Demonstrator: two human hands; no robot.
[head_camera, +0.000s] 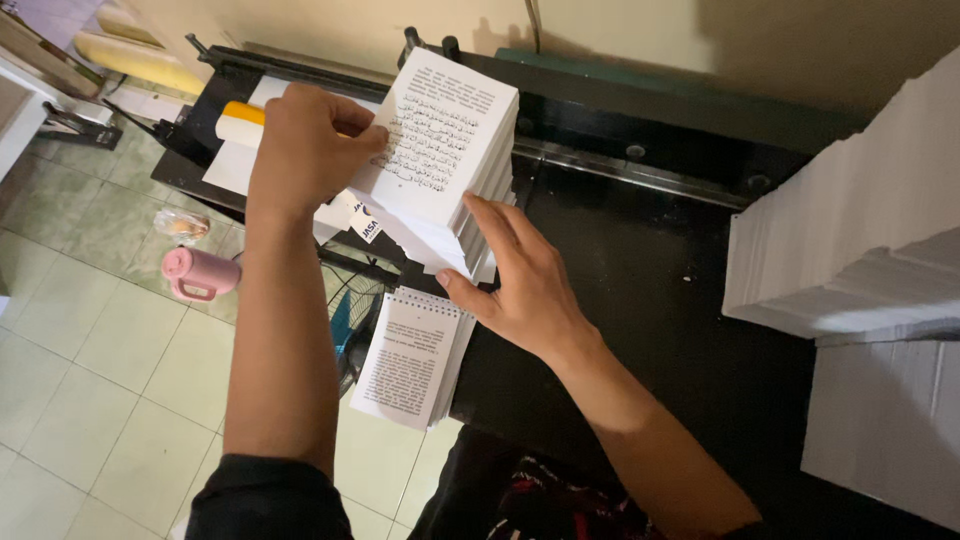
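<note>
Two hands (420, 220) square pages (450, 140) on black table (650, 300).

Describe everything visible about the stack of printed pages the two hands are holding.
The stack of printed pages is a thick block of white paper, its top sheet covered in lines of dark text. It sits tilted on the black machine bed, near its left edge. The left hand grips its left edge, fingers curled over the top sheet. The right hand presses flat against its near side, squaring the sheet edges. Unbound as far as can be seen.
</note>
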